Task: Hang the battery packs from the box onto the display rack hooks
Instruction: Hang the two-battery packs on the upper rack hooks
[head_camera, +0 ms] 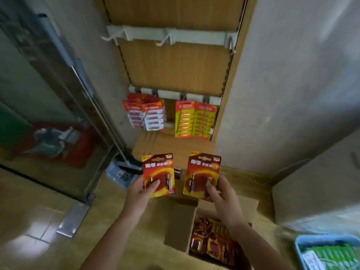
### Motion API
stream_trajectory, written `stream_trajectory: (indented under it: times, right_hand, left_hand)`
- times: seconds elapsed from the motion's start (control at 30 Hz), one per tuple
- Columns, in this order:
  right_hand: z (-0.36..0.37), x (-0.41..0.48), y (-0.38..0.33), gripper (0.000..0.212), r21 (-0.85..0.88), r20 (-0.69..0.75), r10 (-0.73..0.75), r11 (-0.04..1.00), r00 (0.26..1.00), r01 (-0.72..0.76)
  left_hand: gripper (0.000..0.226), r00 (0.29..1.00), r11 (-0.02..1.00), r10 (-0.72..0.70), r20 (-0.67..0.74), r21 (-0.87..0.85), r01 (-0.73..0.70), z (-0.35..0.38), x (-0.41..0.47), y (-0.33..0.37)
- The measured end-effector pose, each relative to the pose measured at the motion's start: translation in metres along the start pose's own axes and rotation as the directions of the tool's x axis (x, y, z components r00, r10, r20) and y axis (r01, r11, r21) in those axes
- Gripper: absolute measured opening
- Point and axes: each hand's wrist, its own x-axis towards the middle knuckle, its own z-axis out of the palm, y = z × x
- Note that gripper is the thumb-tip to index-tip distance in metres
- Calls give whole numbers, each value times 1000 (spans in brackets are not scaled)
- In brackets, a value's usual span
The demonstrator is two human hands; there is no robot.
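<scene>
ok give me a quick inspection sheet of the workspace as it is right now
surface: glossy tiled floor; open cardboard box stands on it
job's things: left pack and right pack, both red, held up; loose packs lie in the box; upper hooks bare; lower hooks carry red-white packs and yellow-green packs
clutter: blue tray of green packs, lower right; blurred blue item by the rack foot
grips: left hand holds the left pack, right hand the right pack
cables: nothing seen
surroundings: glass door left, grey wall and large carton right
</scene>
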Motion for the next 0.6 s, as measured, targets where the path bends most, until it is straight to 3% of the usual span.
stream_trajectory:
  times: [0.3, 0.5, 0.6]
  right_hand:
    - [76, 26, -126, 22, 9, -40, -203, 979, 978, 203]
    - [125, 65, -182, 57, 27, -179, -244, 967, 953, 252]
    - [141, 87, -202, 51, -1, -255, -269, 961, 929, 278]
  left_hand:
    - [27, 991, 987, 133, -31, -83, -136, -93, 17, 116]
    - [22, 979, 978, 197, 57, -73, -193, -145, 79, 168]
    - [24, 969, 975, 218, 114, -67, -212, -162, 115, 191]
